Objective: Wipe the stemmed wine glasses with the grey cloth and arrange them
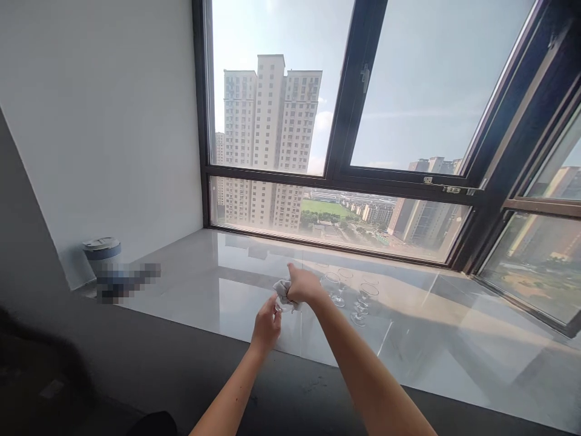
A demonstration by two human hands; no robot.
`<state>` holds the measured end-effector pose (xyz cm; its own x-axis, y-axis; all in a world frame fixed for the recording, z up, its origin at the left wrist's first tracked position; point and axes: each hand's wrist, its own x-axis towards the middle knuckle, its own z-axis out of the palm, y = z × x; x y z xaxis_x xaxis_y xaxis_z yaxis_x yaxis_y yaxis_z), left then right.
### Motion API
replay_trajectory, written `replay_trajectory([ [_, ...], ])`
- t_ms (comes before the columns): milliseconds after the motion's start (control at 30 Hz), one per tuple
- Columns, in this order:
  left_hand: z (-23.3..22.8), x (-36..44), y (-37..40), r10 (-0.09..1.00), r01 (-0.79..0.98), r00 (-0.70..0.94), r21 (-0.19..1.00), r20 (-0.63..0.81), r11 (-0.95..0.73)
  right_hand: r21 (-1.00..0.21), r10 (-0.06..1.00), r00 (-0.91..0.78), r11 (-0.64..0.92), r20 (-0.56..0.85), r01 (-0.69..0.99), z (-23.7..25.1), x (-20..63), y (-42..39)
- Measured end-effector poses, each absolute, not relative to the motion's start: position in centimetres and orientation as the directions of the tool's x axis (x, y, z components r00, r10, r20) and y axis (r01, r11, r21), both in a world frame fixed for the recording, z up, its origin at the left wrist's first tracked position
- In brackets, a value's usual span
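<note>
My left hand (267, 322) has its fingers closed around the side of a clear drinking glass (284, 308), low over the tiled sill. In my right hand (305, 284) a crumpled pale grey cloth (282, 290) is gripped, pressed at the glass's mouth. The cloth and fingers hide much of this glass, so whether it has a stem does not show. Just right of my right hand, several small stemmed glasses stand upright on the sill, among them a rear glass (339, 298) and a front glass (358, 316).
The glossy tiled windowsill (181, 297) ends at a front edge just before me. At its left end, by the wall, stands a white tub with a blue band (102, 249), beside a pixelated patch. Dark-framed windows (336, 172) rise behind the sill.
</note>
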<state>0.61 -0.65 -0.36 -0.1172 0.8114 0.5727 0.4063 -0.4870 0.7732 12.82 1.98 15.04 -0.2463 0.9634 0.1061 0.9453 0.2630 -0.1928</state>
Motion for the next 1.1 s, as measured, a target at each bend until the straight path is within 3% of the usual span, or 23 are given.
replay_trajectory([
  [133,-0.3,0.4,-0.6,0.826,0.403,-0.126,0.789,0.550,-0.464,-0.198,0.967,-0.229,0.247,0.113,0.949,14.1,12.0,2.6],
  [233,-0.5,0.4,-0.3,0.831,0.406,-0.135,0.795,0.539,-0.450,-0.375,0.955,-0.204,0.274,0.216,0.885,13.3,12.7,2.7],
  [367,-1.0,0.4,0.2,0.847,0.386,-0.160,0.822,0.506,-0.418,-0.631,0.925,-0.226,0.376,0.307,0.678,13.4,14.2,2.5],
  [567,-1.1,0.4,0.1,0.852,0.332,-0.202,0.852,0.483,-0.404,-0.814,0.910,-0.161,0.413,0.381,0.408,14.0,13.7,1.3],
  [800,-1.0,0.2,-0.1,0.837,0.400,-0.186,0.818,0.515,-0.414,-0.659,0.764,-0.393,0.642,0.512,0.391,13.0,12.9,0.8],
  [1100,-0.8,0.3,-0.2,0.857,0.377,-0.204,0.846,0.473,-0.377,-0.364,0.822,-0.303,0.503,0.482,0.784,13.2,13.0,0.4],
])
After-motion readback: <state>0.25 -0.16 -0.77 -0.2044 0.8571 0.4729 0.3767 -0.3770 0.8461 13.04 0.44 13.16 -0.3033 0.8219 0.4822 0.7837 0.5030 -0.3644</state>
